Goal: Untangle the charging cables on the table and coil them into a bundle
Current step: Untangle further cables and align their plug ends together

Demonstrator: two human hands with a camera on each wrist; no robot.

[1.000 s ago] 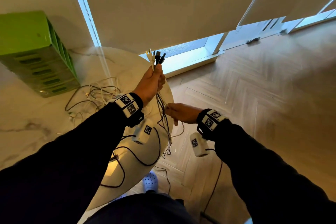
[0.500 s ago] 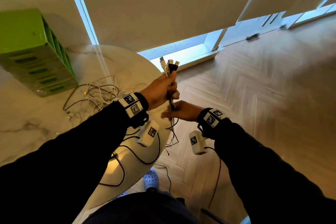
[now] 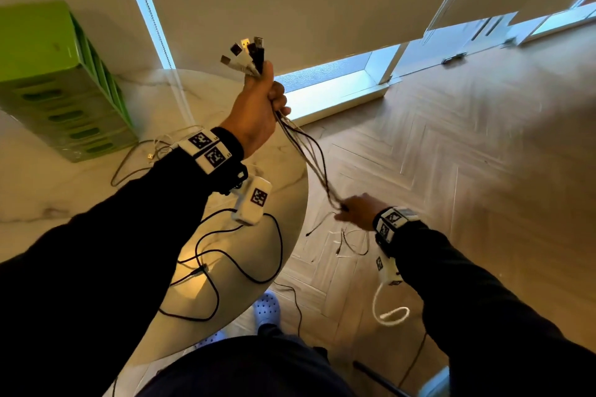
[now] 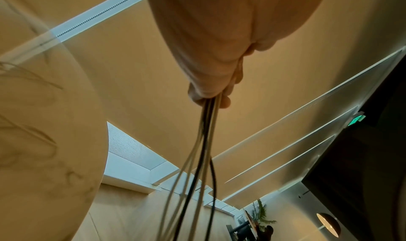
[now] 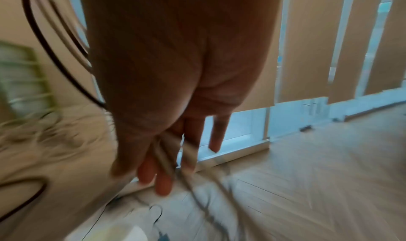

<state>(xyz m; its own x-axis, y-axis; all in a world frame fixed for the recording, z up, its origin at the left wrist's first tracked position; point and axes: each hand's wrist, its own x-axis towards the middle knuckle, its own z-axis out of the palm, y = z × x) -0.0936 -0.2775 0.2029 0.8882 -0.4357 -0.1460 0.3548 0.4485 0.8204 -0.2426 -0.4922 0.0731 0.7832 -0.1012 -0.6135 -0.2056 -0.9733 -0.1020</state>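
My left hand (image 3: 258, 113) is raised above the round marble table's (image 3: 48, 203) edge and grips a bunch of black and white charging cables (image 3: 309, 155). Their USB plugs (image 3: 246, 53) fan out above the fist. The strands run taut, down and to the right, into my right hand (image 3: 354, 211) over the floor, which pinches them together. The loose ends (image 3: 348, 242) dangle below it. In the left wrist view the left hand (image 4: 211, 53) is closed round the cables (image 4: 204, 140). The blurred right wrist view shows the strands (image 5: 167, 158) passing between the right hand's fingers (image 5: 162, 184).
More thin cables (image 3: 158, 148) lie tangled on the table beside a green slotted box (image 3: 58, 80). A black lead (image 3: 245, 267) loops over the table's near edge. Wooden herringbone floor (image 3: 451, 171) spreads to the right, with blinds and a window sill behind.
My left hand has lifted the plug ends higher. My right hand has slid down the strands, away from the left hand, pulling them out taut over the floor.
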